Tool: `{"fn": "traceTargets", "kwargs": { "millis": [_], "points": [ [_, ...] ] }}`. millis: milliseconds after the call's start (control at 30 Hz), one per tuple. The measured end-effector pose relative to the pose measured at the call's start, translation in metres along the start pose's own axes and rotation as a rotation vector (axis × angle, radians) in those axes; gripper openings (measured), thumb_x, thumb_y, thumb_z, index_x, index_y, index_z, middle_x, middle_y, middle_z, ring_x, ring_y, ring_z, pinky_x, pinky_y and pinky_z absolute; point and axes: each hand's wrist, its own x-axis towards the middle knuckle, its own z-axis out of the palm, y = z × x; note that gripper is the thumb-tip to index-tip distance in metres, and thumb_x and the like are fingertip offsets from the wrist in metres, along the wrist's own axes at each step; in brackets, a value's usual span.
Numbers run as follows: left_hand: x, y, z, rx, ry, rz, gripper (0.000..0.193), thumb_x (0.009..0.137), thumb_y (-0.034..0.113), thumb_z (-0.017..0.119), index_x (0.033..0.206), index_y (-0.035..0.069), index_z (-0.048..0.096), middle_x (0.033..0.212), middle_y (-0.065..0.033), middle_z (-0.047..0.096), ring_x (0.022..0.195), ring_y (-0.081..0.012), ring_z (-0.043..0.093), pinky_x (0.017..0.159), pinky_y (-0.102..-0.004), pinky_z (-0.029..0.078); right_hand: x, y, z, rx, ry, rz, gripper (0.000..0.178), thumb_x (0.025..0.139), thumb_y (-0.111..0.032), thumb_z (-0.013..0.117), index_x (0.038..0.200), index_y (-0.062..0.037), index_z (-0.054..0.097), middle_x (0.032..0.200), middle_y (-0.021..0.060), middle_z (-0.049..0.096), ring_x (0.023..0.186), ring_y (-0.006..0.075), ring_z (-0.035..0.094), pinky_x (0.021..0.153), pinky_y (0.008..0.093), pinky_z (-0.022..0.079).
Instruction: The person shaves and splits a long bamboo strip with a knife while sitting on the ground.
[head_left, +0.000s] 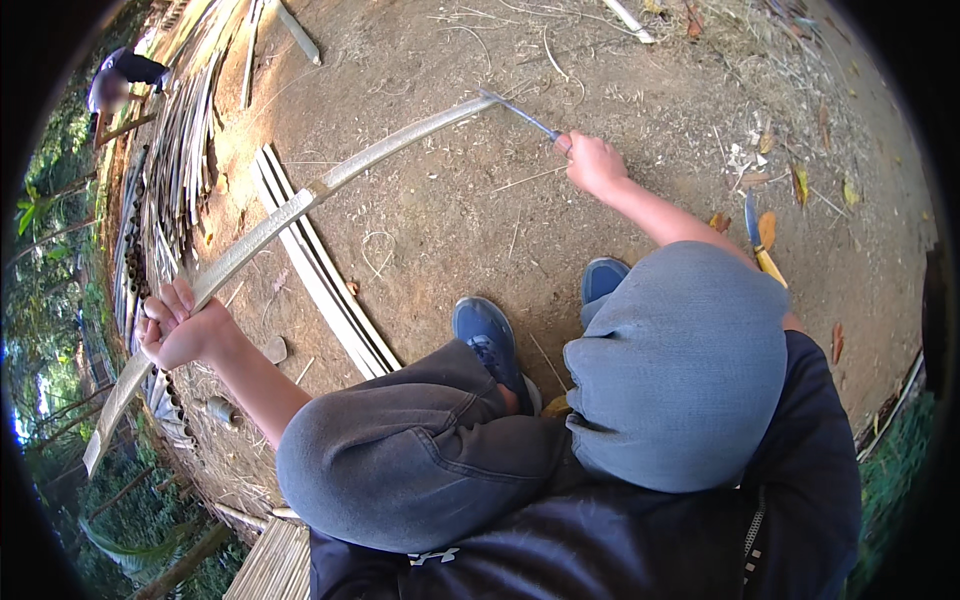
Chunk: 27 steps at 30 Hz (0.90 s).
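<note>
A long split bamboo strip (262,232) slants from the lower left up to the upper middle, with a node partway along it. Near its lower end, my left hand (188,330) is closed around it, fingers curled over the edge. My right hand (597,165) grips the handle of a knife (530,119) with a narrow blade. The blade's tip end meets the far end of the strip; whether it cuts into the bamboo I cannot tell. My forearms pass outside my bent knees.
Pale split strips (325,275) lie under the held bamboo. A second knife (766,255) with a yellowish handle rests on the dirt at right. Many bamboo lengths (190,160) are piled at left, near another person (125,78). A small metal container (221,411) sits below my left hand.
</note>
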Motion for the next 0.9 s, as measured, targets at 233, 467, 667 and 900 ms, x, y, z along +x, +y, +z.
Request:
{"fn": "traceTargets", "kwargs": {
  "millis": [233,467,667,900],
  "points": [
    [0.004,0.000,0.003,0.022,0.074,0.000,0.039,0.089,0.047,0.039,0.066,0.017,0.031,0.056,-0.0005,0.031,0.044,-0.0136,0.025,0.039,-0.0284,0.022,0.004,-0.014,0.017,0.326,-0.026,0.149,0.026,0.092,-0.032,0.066,0.096,-0.0063,0.062,0.079,0.0102,0.068,0.073,0.0250,0.067,0.064,0.0425,0.050],
    [0.030,-0.003,-0.008,0.032,-0.130,0.118,0.072,0.082,0.087,0.037,0.071,0.016,0.045,0.072,-0.0084,0.061,0.065,-0.0223,0.065,0.061,-0.0391,0.059,-0.008,-0.005,0.030,0.699,0.202,0.186,0.025,0.083,-0.028,0.071,0.076,-0.0090,0.056,0.063,0.0047,0.059,0.058,0.0183,0.059,0.057,0.0379,0.045],
    [0.011,-0.008,0.034,0.108,0.124,0.146,0.050,0.100,0.058,0.039,0.116,0.010,0.036,0.073,-0.0054,0.048,0.058,-0.0214,0.052,0.058,-0.0368,0.055,-0.040,0.019,0.045,0.792,0.177,0.305,0.023,0.081,-0.022,0.068,0.071,-0.0082,0.053,0.061,0.0049,0.057,0.056,0.0171,0.058,0.056,0.0377,0.045],
    [0.034,0.002,0.011,-0.041,0.217,0.172,0.052,0.101,0.059,0.038,0.097,0.006,0.038,0.071,-0.0041,0.043,0.059,-0.0201,0.045,0.056,-0.0356,0.048,-0.087,0.012,0.067,0.606,-0.035,0.117,0.019,0.077,-0.021,0.069,0.074,-0.0054,0.059,0.064,0.0095,0.060,0.059,0.0213,0.060,0.060,0.0392,0.046]
  ]
}}
